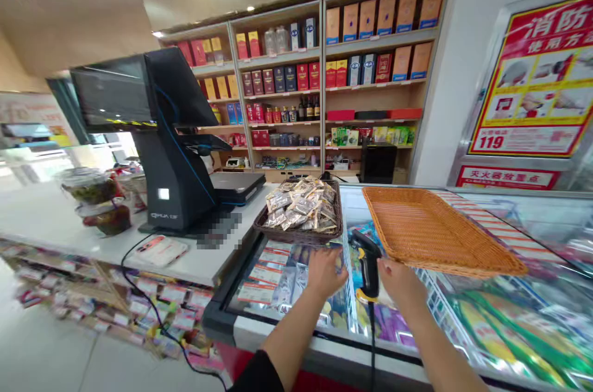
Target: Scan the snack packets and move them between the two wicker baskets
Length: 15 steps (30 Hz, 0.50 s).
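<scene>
My left hand (pixel 325 271) is over the freezer's glass top, just below the front rim of a dark woven basket (pixel 296 235). Its thumb is spread from the fingers and nothing shows in its grasp. Small wrapped packets (pixel 303 202) are heaped in that basket. My right hand (pixel 402 282) is closed, its fingertips beside the handle of a black and yellow barcode scanner (pixel 369 268) and at the near left corner of an orange wicker tray (pixel 430 225). Whether it grips either one is unclear. The scanner is between my hands, its cable hanging toward me.
Bagged frozen goods (pixel 514 333) show through the freezer glass. A checkout terminal (pixel 173 163), a phone-like white item (pixel 160 250) and lidded cups (pixel 99 200) stand on the left counter. A black cable (pixel 157 312) droops along its front. Shelves of boxes (pixel 282 77) stand behind.
</scene>
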{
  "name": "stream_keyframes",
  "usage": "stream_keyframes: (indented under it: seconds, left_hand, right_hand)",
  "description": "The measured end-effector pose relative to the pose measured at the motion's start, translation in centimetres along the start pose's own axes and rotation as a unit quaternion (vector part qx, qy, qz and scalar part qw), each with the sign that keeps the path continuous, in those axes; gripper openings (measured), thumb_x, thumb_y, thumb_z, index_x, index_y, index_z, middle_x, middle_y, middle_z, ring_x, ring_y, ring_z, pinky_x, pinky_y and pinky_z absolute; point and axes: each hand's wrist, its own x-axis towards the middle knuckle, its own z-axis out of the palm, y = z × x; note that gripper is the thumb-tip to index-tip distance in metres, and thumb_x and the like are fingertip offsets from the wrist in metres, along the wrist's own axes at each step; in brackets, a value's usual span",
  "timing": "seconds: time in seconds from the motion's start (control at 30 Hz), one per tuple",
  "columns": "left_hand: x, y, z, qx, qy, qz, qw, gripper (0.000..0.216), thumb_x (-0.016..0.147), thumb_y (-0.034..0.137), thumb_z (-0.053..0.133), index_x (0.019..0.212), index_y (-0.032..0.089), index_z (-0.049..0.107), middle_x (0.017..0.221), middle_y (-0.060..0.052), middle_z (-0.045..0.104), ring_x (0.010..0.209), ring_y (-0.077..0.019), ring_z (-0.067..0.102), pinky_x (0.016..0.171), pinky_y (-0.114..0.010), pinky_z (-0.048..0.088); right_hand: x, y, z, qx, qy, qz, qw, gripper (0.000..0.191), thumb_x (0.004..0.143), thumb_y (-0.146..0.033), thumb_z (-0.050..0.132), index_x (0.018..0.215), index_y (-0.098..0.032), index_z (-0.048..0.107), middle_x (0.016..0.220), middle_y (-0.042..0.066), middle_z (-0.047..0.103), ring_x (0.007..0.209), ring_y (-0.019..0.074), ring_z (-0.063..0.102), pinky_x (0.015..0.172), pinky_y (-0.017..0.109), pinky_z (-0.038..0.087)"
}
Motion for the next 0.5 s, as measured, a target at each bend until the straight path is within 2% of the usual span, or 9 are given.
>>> stream_keyframes:
  seconds: [0.13, 0.27, 0.4, 0.5]
  left_hand:
    - [0.08, 0.10, 0.07, 0.006, -0.016, 0.000, 1.000, 0.030, 0.072, 0.032, 0.052, 0.097, 0.021, 0.066, 0.092, -0.007, 0.065, 0.095, -0.0235, 0.055, 0.086, -0.037, 0.039]
    - [0.14, 0.09, 0.02, -0.003, -0.012, 0.010, 1.000, 0.029, 0.072, 0.030, 0.052, 0.096, 0.021, 0.067, 0.093, -0.007, 0.065, 0.094, -0.0230, 0.055, 0.085, -0.037, 0.040]
    - [0.10, 0.05, -0.02, -0.013, -0.009, 0.016, 1.000, 0.029, 0.072, 0.028, 0.053, 0.096, 0.020, 0.067, 0.093, -0.007, 0.065, 0.093, -0.0230, 0.054, 0.085, -0.036, 0.040]
    - [0.04, 0.03, 0.00, -0.020, -0.003, 0.020, 1.000, 0.028, 0.072, 0.027, 0.053, 0.095, 0.019, 0.067, 0.092, -0.007, 0.065, 0.092, -0.0231, 0.054, 0.085, -0.036, 0.041]
  right_hand:
    - [0.07, 0.09, 0.00, -0.005, 0.011, -0.005, 1.000, 0.047, 0.091, -0.040, 0.026, 0.092, -0.020, 0.069, 0.087, 0.012, 0.069, 0.082, 0.0252, 0.063, 0.059, 0.029, 0.037]
    - [0.22, 0.25, 0.07, 0.002, 0.005, -0.002, 1.000, 0.049, 0.090, -0.043, 0.026, 0.081, -0.021, 0.069, 0.080, 0.011, 0.068, 0.077, 0.0254, 0.063, 0.056, 0.028, 0.036]
    - [0.38, 0.43, 0.32, 0.022, 0.016, -0.008, 1.000, 0.049, 0.090, -0.045, 0.025, 0.086, -0.022, 0.068, 0.081, 0.011, 0.068, 0.080, 0.0265, 0.063, 0.058, 0.030, 0.037]
    - [0.37, 0.17, 0.48, 0.042, 0.020, -0.002, 0.999, 0.049, 0.086, -0.054, 0.028, 0.088, -0.023, 0.067, 0.086, 0.010, 0.069, 0.084, 0.0283, 0.063, 0.063, 0.033, 0.040]
